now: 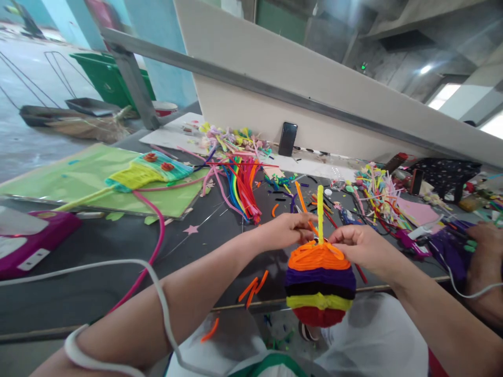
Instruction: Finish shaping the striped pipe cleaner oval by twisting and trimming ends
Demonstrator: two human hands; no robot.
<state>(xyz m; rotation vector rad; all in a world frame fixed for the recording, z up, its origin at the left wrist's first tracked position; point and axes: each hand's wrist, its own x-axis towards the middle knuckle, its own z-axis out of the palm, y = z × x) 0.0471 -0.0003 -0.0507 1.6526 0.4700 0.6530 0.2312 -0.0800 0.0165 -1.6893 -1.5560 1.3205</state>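
A striped pipe-cleaner ornament (320, 288) hangs over the table's front edge, banded orange, purple, black, yellow and red. From its top rises a yellow pipe-cleaner stem (320, 212). My left hand (288, 230) is closed just left of the stem, its fingers around an orange pipe cleaner (301, 198) whose free end points up. My right hand (359, 243) pinches the ornament's top edge, right of the stem. Between the hands a small shiny piece is partly hidden. Short orange pipe-cleaner pieces (254, 288) lie below my left forearm.
A bundle of colored pipe cleaners (241, 186) lies ahead. A finished-looking fuzzy brush shape (151, 170) rests on a green sheet (118, 201) at left. Purple power strips (39, 243), a white cable (157, 288) and a propped phone (288, 139) stand around. Another person's hand (487, 238) is at far right.
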